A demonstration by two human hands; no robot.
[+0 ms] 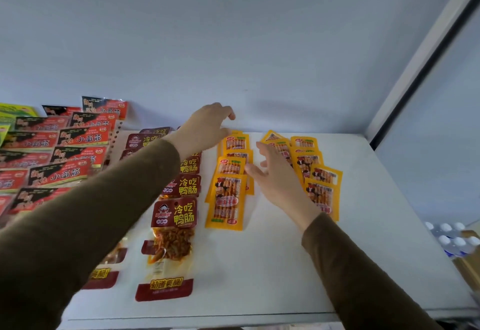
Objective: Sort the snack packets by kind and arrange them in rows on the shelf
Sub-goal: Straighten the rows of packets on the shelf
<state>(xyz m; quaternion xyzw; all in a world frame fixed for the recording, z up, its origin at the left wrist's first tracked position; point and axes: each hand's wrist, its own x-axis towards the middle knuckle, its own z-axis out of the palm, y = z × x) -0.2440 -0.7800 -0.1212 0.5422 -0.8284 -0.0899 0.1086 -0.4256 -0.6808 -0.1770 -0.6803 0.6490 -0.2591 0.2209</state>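
We reach our left hand (207, 127) to the far yellow packets (235, 142), fingers curled, hold unclear. Our right hand (275, 174) hovers open between the two yellow rows on the shelf (285, 264).

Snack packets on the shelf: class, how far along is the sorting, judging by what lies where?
Well advanced. Red-and-black packets, dark red packets and yellow packets already lie in separate rows. In hand: the left hand reaches the back of a yellow row, the right hand hovers open between two yellow rows. Left: straightening the crooked right yellow row.
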